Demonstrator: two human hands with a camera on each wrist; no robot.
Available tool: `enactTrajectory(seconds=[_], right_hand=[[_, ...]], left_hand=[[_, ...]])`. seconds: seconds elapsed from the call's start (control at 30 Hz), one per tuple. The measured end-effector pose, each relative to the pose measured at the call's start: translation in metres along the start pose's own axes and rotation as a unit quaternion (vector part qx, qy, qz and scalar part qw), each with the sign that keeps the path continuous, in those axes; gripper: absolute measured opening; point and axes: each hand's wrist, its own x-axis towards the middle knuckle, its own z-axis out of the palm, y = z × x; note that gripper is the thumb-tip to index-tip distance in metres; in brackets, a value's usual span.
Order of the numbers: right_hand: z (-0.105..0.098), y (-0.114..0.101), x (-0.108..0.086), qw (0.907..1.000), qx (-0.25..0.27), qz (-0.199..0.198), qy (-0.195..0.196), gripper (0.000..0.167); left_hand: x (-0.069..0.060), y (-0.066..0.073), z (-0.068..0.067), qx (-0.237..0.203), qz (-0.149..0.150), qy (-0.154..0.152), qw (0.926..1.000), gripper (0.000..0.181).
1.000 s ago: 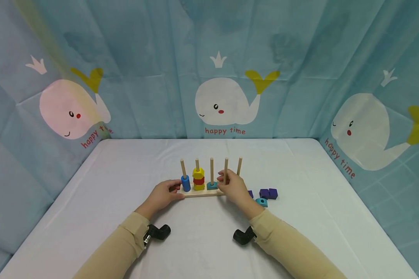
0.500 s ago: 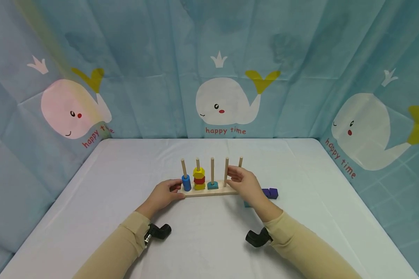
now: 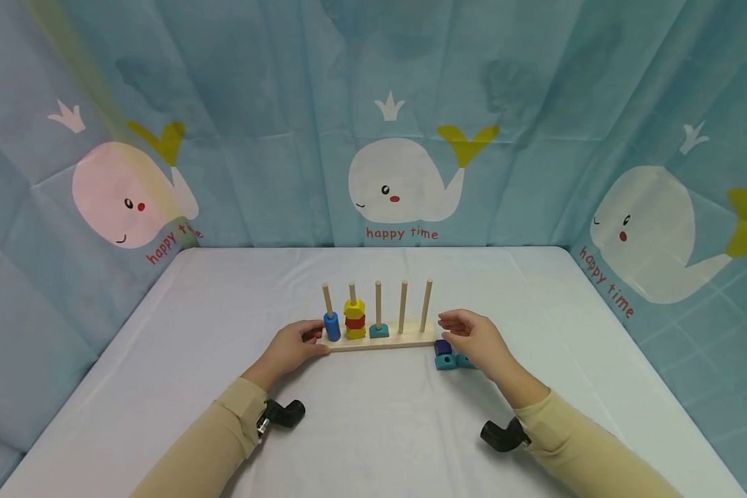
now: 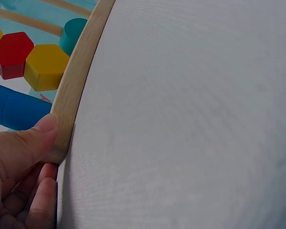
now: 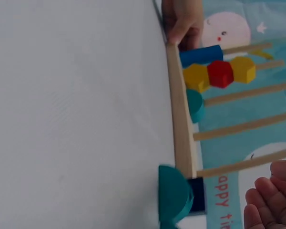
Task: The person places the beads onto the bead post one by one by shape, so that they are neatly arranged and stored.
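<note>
A wooden base (image 3: 380, 344) with five upright pegs is set crosswise on a white table (image 3: 373, 429). Its left end is pinched by the left hand (image 3: 291, 346), with the thumb (image 4: 46, 125) laid on the end and the fingers curled around it; by this grip the base is presumably steadied against shifting. No object is seen in the right hand (image 3: 476, 339), whose fingers are loosely bent and parted from the thumb beyond the base's right end. On the leftmost peg a blue cylinder (image 3: 332, 328) is threaded; on the second, a red block (image 3: 355, 322) is sandwiched between an upper yellow block (image 3: 354, 309) and a lower yellow block (image 3: 355, 334), each apparently held in line by the peg through it. A teal half-round (image 3: 379, 331) is seated at the foot of the third peg; the fourth and fifth are bare. A purple block (image 3: 443, 348) and two teal pieces (image 3: 445, 362) are gathered just beside the right end, probably for easy reach; one teal piece is partly hidden by the right hand.
</note>
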Motion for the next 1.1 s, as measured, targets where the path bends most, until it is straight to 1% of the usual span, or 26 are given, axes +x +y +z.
enactTrajectory(seconds=[0.2,0.43,0.6,0.67,0.9,1.1], right_hand=[[-0.012,0.015,-0.01,0.9989,-0.044,0.015,-0.006,0.028],[-0.022,0.026,-0.022,0.9961,-0.08,0.036,-0.007,0.023],[-0.026,0.03,-0.028,0.9957,-0.088,0.026,-0.015,0.023],[-0.026,0.031,-0.03,0.9948,-0.099,0.016,-0.021,0.023],[-0.027,0.036,-0.03,0.9927,-0.113,0.018,-0.039,0.024],[-0.025,0.04,-0.032,0.9903,-0.131,0.007,-0.047,0.027]], left_hand=[[0.0,0.0,0.001,-0.003,0.0,0.001,1.0,0.059],[0.001,-0.001,0.001,0.0,0.004,0.001,1.0,0.058],[0.0,-0.001,0.001,0.002,0.003,0.002,1.0,0.057],[0.0,-0.001,0.001,0.001,0.002,0.002,1.0,0.058],[0.002,-0.003,0.001,-0.004,0.001,0.005,1.0,0.058],[0.003,-0.003,0.003,0.002,0.001,0.01,0.9999,0.056]])
